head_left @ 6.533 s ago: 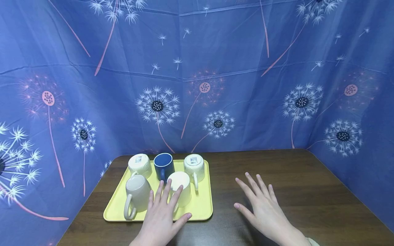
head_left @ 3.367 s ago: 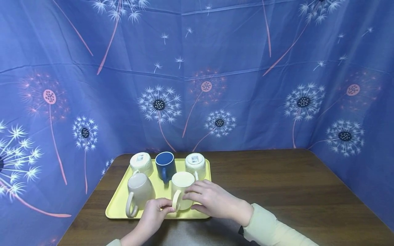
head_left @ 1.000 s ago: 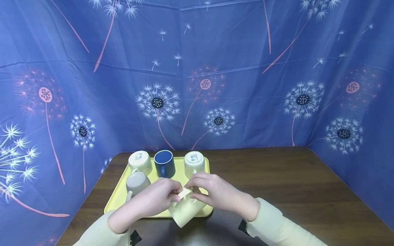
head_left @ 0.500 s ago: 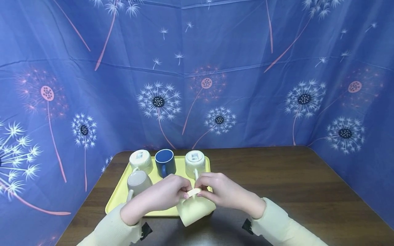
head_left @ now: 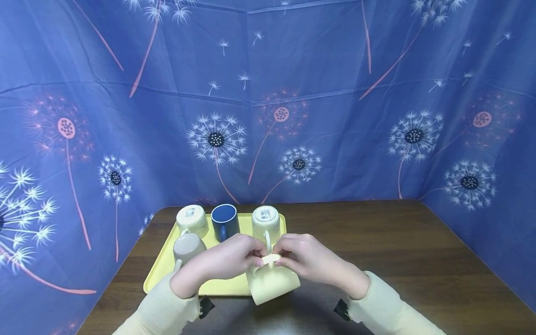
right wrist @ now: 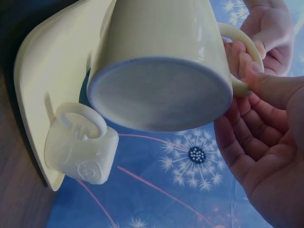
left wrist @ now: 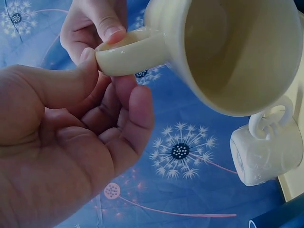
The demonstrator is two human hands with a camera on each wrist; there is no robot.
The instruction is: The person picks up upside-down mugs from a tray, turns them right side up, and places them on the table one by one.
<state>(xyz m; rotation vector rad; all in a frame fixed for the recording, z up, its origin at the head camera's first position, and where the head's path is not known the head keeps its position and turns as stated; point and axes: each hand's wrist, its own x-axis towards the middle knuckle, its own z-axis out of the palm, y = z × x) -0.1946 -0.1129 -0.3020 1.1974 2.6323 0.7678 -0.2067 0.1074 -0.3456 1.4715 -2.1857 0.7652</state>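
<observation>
Yellow mug point(head_left: 274, 284) tipped sideways, handle point(head_left: 271, 258) uppermost, at the tray's point(head_left: 228, 287) near edge | left hand point(head_left: 236, 255), right hand point(head_left: 311, 258) both clamped on that handle | looks like mid-turn | next likely needs a steady two-handed pinch

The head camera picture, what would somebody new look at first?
Probably the big blue dandelion cloth, which fills the background behind the table. Next, perhaps, the pale yellow mug, tipped sideways at the front, its handle on top pinched by the left hand and right hand. Then the dark blue mug, between two white mugs at the back of the yellow tray.
</observation>
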